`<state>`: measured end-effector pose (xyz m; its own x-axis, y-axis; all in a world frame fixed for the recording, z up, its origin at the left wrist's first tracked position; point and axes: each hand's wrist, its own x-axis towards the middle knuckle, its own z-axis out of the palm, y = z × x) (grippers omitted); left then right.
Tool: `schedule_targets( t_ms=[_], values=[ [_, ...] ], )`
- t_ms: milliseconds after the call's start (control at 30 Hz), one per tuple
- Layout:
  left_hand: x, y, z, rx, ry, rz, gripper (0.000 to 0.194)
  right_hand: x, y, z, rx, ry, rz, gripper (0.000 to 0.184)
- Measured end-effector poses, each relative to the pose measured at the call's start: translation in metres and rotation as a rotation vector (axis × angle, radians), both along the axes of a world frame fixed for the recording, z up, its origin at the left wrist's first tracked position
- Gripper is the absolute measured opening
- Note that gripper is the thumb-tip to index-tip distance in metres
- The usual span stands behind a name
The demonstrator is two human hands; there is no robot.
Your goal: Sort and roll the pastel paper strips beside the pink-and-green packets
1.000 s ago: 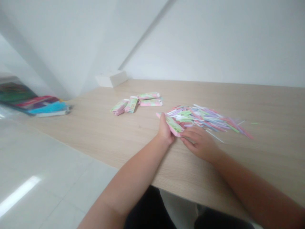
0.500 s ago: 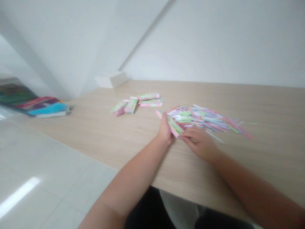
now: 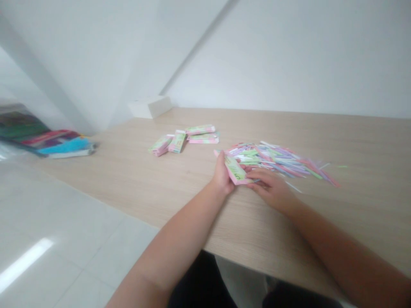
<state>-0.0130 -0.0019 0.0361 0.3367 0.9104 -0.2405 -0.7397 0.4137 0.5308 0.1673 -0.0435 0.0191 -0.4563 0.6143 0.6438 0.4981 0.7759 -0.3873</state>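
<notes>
Shifted slightly since a moment ago, my right hand (image 3: 272,190) now sits a little farther right, and the pink-and-green paper packet (image 3: 235,170) has tilted in my grip. Closest to me, my dark trousers (image 3: 199,286) show below the edge of a pale wood-grain table (image 3: 353,226), with white floor tiles (image 3: 64,222) to the left. Just above the edge, my left hand (image 3: 221,175) is closed around the packet, holding it at a slant. My right fingers (image 3: 257,177) curve loosely beside its lower end, almost touching it; whether they actually hold it, I cannot tell. Just beyond both hands, touching distance from the packet's top, spreads a loose pile of thin coloured paper strips (image 3: 276,160) in pink, lilac, green and white. Farther left on the table lie four small packets (image 3: 177,142) in a loose group. Farther still are a colourful bundle (image 3: 61,147) off the table's left side and a white box (image 3: 149,107) against the wall (image 3: 289,51).
</notes>
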Motion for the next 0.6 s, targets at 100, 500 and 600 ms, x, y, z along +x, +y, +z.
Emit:
schedule_targets(
  t_ms=[100, 500, 600],
  values=[
    [0.000, -0.001, 0.001, 0.000, -0.006, -0.009, 0.067, 0.000, -0.001, -0.001, -0.025, 0.075, 0.004, 0.019],
    [0.003, 0.001, 0.002, -0.038, 0.000, 0.048, 0.066, -0.006, 0.001, -0.011, -0.094, 0.262, -0.011, 0.011],
    [0.002, 0.000, 0.003, -0.074, -0.039, 0.025, 0.067, -0.006, 0.001, -0.014, -0.158, 0.299, -0.018, 0.020]
  ],
)
